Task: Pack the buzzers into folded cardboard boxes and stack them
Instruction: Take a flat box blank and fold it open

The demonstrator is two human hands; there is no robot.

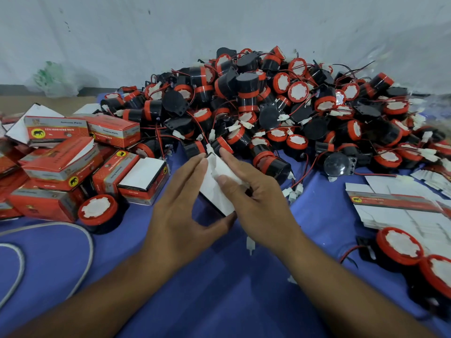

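Left hand (pixel 180 211) pinches the white cardboard box (pixel 211 193) between near-straight fingers (pixel 190 167) and thumb; right hand (pixel 258 196) grips its far side.

A pale, scuffed wall (pixel 146 32) rises behind a blue cloth (pixel 219 289); a brown strip (pixel 36 103) shows at far left

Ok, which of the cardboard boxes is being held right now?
The white-faced box in the middle, held between the left hand and right hand; the other folded boxes lie piled on the left.
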